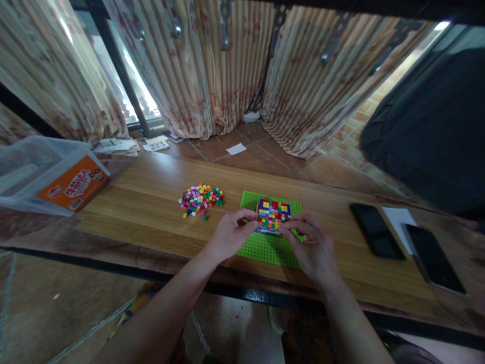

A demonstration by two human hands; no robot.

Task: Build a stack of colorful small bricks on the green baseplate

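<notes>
A small block-shaped model of multicoloured toy bricks [274, 212] sits on a bright green studded baseplate [265, 253]. Its top shows yellow, red, blue and green studs, with a purple-blue border at the back. My left hand [233, 232] is closed at the model's left side, thumb and forefinger against its edge. At the front right corner, the thumb and fingers of my right hand [312, 242] are pinched on the model; whether a loose brick is also between them is hidden. Left of the baseplate lies a pile of loose toy bricks [200, 198].
The wooden table [151, 217] carries a dark phone [377, 230] on the right, with a white paper [397, 222] and another dark device [435, 258] beside it. A clear plastic bin [22, 194] with an orange label stands at the left end. Curtains [227, 76] hang behind.
</notes>
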